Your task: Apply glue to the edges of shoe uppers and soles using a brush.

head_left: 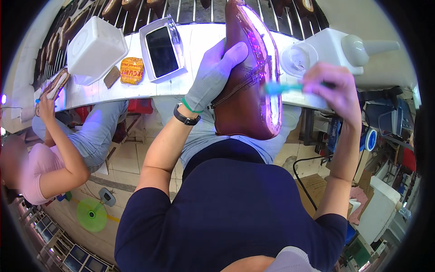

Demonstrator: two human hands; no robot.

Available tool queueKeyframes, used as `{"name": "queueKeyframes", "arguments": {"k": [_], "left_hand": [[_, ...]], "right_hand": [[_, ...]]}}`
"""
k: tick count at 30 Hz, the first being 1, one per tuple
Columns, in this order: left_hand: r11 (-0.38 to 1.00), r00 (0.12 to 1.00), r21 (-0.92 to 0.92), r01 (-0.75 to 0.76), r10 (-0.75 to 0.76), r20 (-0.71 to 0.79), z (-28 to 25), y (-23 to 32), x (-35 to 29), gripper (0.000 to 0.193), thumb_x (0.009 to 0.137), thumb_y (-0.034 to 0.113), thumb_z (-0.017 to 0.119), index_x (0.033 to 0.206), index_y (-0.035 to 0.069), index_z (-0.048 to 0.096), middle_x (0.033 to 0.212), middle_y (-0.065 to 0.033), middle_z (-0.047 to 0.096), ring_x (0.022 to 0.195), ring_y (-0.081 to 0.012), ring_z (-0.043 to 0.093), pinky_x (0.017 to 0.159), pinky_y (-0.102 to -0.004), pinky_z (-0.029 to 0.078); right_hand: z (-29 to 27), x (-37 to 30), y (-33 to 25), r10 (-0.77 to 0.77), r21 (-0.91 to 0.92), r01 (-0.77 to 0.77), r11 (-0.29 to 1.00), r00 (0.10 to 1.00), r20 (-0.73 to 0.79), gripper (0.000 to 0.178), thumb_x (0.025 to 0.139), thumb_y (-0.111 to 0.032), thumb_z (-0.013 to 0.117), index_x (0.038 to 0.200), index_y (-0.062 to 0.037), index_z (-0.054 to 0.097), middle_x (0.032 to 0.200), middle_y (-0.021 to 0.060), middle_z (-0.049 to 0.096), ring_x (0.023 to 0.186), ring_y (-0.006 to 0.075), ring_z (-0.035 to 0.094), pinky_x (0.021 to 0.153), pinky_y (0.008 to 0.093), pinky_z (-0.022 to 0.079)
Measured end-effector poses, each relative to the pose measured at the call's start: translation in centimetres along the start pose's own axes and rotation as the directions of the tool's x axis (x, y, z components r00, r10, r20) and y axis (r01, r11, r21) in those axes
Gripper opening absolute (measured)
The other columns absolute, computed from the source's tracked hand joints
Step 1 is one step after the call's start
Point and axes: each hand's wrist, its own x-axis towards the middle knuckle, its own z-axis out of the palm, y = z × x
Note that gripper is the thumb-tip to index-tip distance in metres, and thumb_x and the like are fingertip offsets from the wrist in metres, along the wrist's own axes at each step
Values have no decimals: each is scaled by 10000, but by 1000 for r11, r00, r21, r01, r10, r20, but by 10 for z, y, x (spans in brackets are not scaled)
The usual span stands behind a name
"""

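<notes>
A brown leather boot (242, 115) is held up in front of me, its pale underside turned to the right under violet light. My left hand (210, 77), in a grey knit glove, is closed around the boot's upper, with the thumb lying across the leather near a zipper-like strip. In the bare fingers of my right hand (333, 88) is a teal-handled brush (287, 88), blurred by motion. The brush's tip meets the edge of the boot's underside. Just beyond my right hand stands a small clear cup (299, 59) on the white table (195, 38).
A white bottle with a spout (349, 47) lies at the right. On the left are a white plastic container (97, 50), an orange packet (132, 71) and a box with a phone (163, 50). Behind runs a metal-rod rack (195, 13) with shoes. A co-worker's hand (46, 104) holds a shoe.
</notes>
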Motion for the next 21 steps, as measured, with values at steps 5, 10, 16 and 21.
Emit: {"name": "queueKeyframes", "arguments": {"k": [5, 10, 16, 21], "left_hand": [[998, 1000, -66, 22, -23, -11, 1, -10, 6, 411, 931, 392, 552, 1071, 7, 588, 913, -11, 604, 796, -83, 540, 769, -229, 450], [977, 979, -74, 200, -196, 54, 1, -13, 8, 475, 929, 450, 529, 1069, 1, 587, 919, -35, 617, 805, -92, 580, 744, -238, 481], [902, 912, -156, 403, -380, 155, 3, -32, 10, 519, 919, 467, 533, 1114, -10, 597, 935, -66, 660, 777, -122, 631, 724, -246, 515], [773, 824, -297, 560, -483, 296, 10, -48, 4, 462, 949, 397, 499, 1192, 9, 557, 1070, -92, 640, 908, -136, 629, 826, -264, 510]], "right_hand": [[-2, 4, 2, 73, 7, -74, 997, 995, 74, 110, 734, -18, 741, 771, 47, 660, 733, 81, 653, 710, 171, 622, 671, 281, 482], [-2, -1, -3, 18, 117, -38, 992, 985, 174, 139, 690, -20, 774, 774, 37, 679, 755, 99, 671, 727, 193, 637, 664, 290, 486], [-4, 4, -2, -9, 129, -29, 991, 957, 291, 129, 685, -28, 778, 772, 25, 699, 756, 96, 674, 708, 188, 645, 653, 288, 485], [-3, 12, -1, -25, 164, -33, 986, 942, 334, 149, 677, -37, 785, 799, 11, 714, 756, 97, 680, 704, 186, 653, 651, 286, 485]]}}
